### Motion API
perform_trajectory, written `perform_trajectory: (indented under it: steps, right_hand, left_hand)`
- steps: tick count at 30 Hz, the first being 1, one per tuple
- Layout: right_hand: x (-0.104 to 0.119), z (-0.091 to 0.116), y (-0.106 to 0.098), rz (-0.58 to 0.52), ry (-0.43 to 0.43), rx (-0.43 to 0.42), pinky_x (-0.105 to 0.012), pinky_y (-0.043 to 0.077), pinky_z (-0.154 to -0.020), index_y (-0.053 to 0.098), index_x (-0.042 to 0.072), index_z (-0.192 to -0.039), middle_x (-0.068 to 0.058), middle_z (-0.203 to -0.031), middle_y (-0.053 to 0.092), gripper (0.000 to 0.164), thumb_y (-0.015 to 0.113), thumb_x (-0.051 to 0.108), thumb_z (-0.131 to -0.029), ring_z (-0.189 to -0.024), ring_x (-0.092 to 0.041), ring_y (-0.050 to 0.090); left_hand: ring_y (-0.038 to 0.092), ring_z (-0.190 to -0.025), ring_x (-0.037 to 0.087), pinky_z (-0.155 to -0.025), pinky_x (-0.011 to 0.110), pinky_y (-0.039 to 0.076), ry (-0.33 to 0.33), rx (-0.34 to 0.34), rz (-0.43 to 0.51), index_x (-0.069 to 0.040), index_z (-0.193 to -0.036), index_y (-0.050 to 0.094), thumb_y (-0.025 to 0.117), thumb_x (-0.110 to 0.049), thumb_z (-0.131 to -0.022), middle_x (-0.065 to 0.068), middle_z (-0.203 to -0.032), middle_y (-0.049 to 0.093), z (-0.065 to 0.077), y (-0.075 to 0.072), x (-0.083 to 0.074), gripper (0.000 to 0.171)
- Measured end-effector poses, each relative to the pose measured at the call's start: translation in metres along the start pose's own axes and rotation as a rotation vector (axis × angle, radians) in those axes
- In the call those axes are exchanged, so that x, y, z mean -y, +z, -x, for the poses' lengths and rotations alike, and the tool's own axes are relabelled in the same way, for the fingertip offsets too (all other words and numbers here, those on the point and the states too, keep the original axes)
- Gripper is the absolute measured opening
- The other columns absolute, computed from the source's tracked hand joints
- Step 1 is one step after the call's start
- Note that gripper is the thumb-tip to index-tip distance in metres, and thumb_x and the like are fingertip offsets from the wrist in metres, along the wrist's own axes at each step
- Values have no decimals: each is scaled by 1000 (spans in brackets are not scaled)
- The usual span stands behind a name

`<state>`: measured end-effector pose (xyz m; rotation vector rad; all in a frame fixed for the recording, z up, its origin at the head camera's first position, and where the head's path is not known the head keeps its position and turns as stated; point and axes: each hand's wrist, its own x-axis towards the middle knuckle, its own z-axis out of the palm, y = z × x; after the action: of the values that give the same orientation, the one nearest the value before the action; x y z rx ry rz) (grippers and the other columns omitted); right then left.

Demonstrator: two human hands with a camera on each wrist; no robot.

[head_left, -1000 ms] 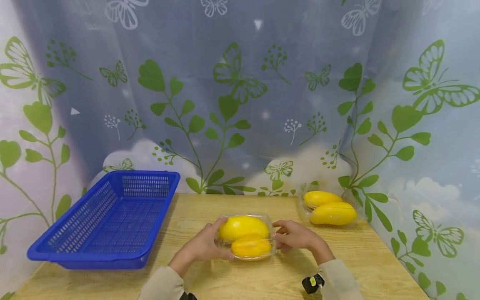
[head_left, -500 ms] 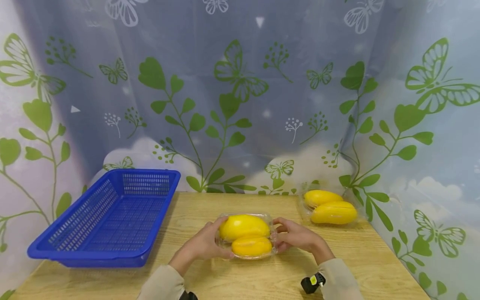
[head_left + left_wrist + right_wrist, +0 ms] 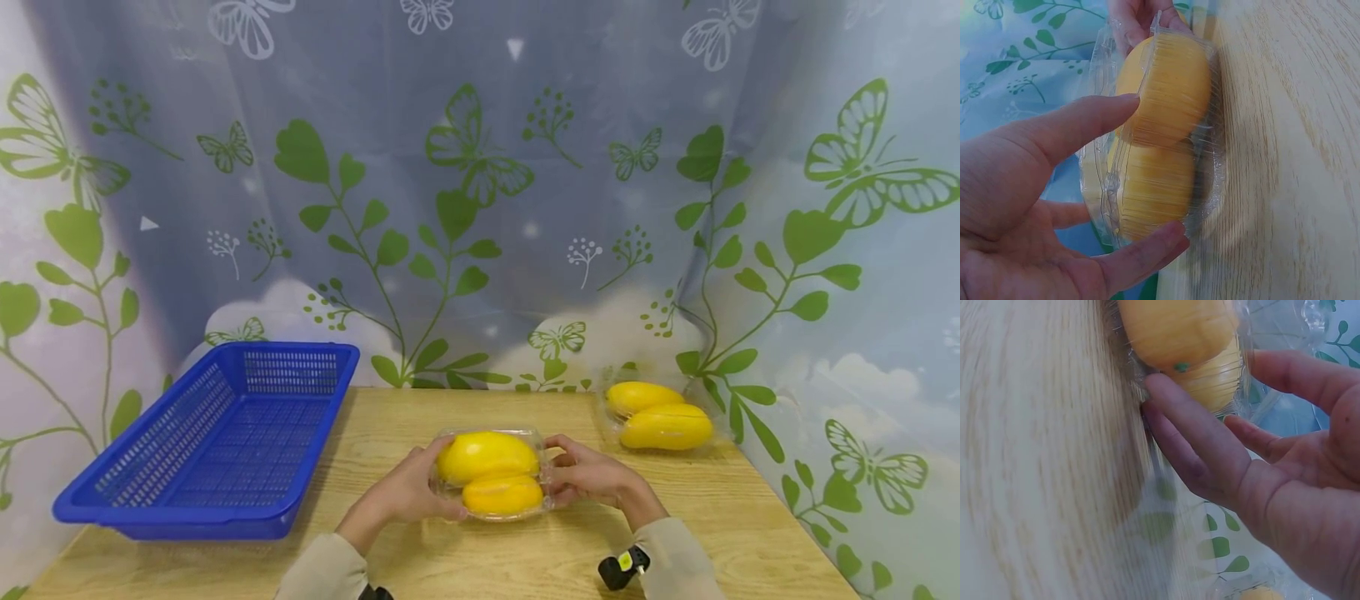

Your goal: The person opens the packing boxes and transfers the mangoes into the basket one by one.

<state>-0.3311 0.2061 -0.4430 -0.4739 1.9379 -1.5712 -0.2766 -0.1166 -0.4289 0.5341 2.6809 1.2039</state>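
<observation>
While the clear container (image 3: 510,517) lies between left hand (image 3: 411,487) and right hand (image 3: 596,475), its yellow fruits (image 3: 487,456) pointing lengthwise at both, thumbs and fingers grip opposite ends.

In the head view, the left hand (image 3: 412,487) masks the left wall of the near clear container (image 3: 501,518); the container's underside is concealed. The front yellow fruit (image 3: 502,497) partly covers the rear yellow fruit (image 3: 483,454). The lower frame edge truncates both sleeves (image 3: 327,572), the table (image 3: 525,567) and most of the left wrist device (image 3: 375,593).

In the left wrist view, the right hand (image 3: 1141,17) is cut off at the top. In the right wrist view, the container exceeds the upper edge; the wood grain is blurred; the green spot (image 3: 1180,367) is too small to identify.
</observation>
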Motion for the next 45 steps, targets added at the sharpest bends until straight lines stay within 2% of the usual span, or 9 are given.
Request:
perform_trajectory:
  steps: [7,15,23,35,45]
  right_hand:
    - [0,0,1,-32,0,9,-35,63,-84,16,-5,-156,-23,-127,57,70,58,12,-103,-97,-21,70]
    - [1,0,3,-40,7,4,-35,63,-85,17,-3,-156,-22,-126,58,70,60,13,-103,-95,-19,70]
    - [-3,-1,1,-37,5,11,-35,63,-85,16,-4,-157,-21,-125,58,70,59,13,-103,-96,-19,70]
    - [-8,-3,-1,-44,1,20,-36,63,-87,14,-4,-159,-28,-139,49,75,59,14,-102,-104,-22,69]
    - [-8,-3,-2,-79,-40,35,-38,63,-89,17,-6,-158,-33,-150,33,70,57,13,-104,-114,-22,62]
  left_hand:
    - [53,-103,26,-101,59,48,-6,-2,8,-8,-162,30,92,-34,-76,27,-136,51,0,0,2,109]
    - [57,-116,34,-104,67,47,-26,-43,13,-8,-160,35,93,-31,-75,30,-140,46,2,3,1,106]
    - [57,-119,37,-103,67,48,-41,-44,18,-9,-161,34,92,-30,-76,30,-142,43,3,4,-1,105]
    - [56,-119,37,-103,68,47,-35,-32,21,-9,-161,34,92,-29,-77,27,-140,44,4,4,-2,103]
    - [56,-119,37,-103,67,48,-21,-39,-2,-8,-161,33,92,-31,-77,28,-141,44,2,3,-3,105]
